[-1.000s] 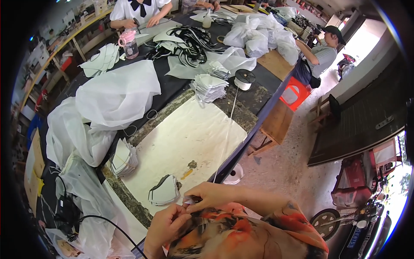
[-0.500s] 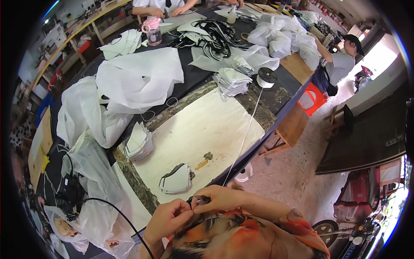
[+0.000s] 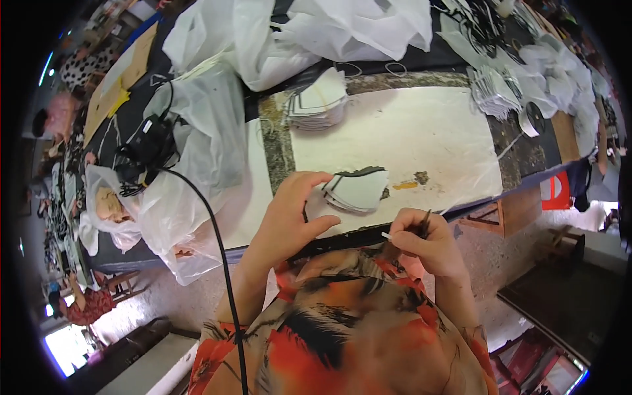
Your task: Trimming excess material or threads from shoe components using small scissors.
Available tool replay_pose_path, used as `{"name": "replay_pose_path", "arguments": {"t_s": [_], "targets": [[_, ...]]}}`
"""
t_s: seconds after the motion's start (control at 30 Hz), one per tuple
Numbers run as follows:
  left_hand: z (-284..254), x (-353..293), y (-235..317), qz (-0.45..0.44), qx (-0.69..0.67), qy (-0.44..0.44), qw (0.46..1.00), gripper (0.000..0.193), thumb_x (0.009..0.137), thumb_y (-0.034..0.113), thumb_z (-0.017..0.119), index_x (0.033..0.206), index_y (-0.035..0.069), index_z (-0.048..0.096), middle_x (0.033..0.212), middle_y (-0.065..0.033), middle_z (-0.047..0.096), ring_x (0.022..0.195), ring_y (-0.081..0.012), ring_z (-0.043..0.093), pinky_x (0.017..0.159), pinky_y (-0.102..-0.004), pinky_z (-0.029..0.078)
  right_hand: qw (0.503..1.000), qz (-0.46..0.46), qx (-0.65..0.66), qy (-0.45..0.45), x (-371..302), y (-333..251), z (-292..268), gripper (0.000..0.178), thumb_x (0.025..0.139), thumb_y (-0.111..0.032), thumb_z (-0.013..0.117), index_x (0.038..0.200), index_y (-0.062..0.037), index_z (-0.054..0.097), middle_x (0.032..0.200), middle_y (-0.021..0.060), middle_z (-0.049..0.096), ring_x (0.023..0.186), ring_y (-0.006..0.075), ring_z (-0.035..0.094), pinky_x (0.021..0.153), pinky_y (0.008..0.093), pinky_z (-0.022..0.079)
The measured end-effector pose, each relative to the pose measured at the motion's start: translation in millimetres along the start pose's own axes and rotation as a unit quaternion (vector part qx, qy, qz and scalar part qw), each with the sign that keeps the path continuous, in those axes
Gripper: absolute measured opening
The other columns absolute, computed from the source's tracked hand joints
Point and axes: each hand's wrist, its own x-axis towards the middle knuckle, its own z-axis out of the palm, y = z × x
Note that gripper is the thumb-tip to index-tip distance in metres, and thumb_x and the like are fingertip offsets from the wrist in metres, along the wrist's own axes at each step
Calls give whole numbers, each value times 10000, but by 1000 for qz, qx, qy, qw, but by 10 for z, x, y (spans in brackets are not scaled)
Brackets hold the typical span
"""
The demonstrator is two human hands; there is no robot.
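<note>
My left hand [image 3: 289,214] is open, thumb and fingers apart. Its fingertips are at the left end of a small stack of curved white pieces [image 3: 359,191] with dark edging, lying near the board's front edge. My right hand [image 3: 431,245] is closed in a pinch, with the white end of a cord [image 3: 386,235] poking out past the fingers. A small dark metal tool [image 3: 424,224], perhaps thread snips, also sticks up from this hand. The cord runs up right toward a white spool [image 3: 528,122] with a dark flange.
A pale sheet [image 3: 408,125] covers the worn board. A taller stack of white pieces [image 3: 317,102] stands at its back left, another bundle [image 3: 494,92] at the back right. Plastic bags [image 3: 197,125] and a black adapter [image 3: 148,141] lie left; its black cable [image 3: 214,230] crosses near my left arm.
My hands were together at the table's front edge and have parted. The left has reached the small stack; the right has moved right with the tool. The view has turned left.
</note>
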Motion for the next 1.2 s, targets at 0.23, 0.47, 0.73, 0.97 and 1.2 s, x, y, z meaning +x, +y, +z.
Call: {"name": "replay_pose_path", "arguments": {"t_s": [0.23, 0.47, 0.73, 0.97, 1.2], "targets": [[434, 209, -352, 214, 90, -4, 973, 860, 658, 137, 841, 1441, 104, 488, 1455, -269, 435, 1349, -451, 424, 1135, -472, 361, 999, 1, -9, -38, 64, 131, 127, 55, 876, 32, 697, 900, -10, 672, 843, -13, 599, 741, 41, 526, 665, 191, 417], [418, 86, -360, 149, -25, -24, 988, 1022, 733, 135, 822, 1585, 117, 257, 1567, -291, 251, 1455, -446, 270, 1206, -451, 245, 984, -103, -86, 121, 404, 0, -310, 31, 934, -50, 645, 949, -29, 628, 1175, 71, 605, 903, 104, 564, 800, 248, 465], [921, 154, -296, 150, -51, 97, 983, 977, 757, 68, 734, 1596, 146, 240, 1587, -282, 199, 1473, -466, 221, 1205, -505, 223, 976, -100, -169, 96, 465, 177, -230, 33, 920, -64, 662, 930, -45, 636, 1521, 190, 433, 1207, 161, 496, 983, 307, 368], [1021, 113, -328, 190, 10, 121, 974, 927, 714, 28, 736, 1551, 128, 351, 1444, -230, 403, 1361, -433, 380, 1159, -505, 303, 979, -85, -171, 73, 418, 180, -210, 47, 921, -58, 657, 920, -24, 625, 1392, 167, 545, 1224, 158, 485, 938, 287, 373], [783, 255, -301, 217, -32, -23, 975, 869, 736, 54, 763, 1518, 90, 386, 1390, -200, 465, 1343, -381, 415, 1131, -454, 358, 978, -89, -168, 90, 336, 186, -300, 49, 931, -51, 647, 936, -13, 617, 1422, 190, 514, 1326, 183, 464, 932, 302, 395]]}}
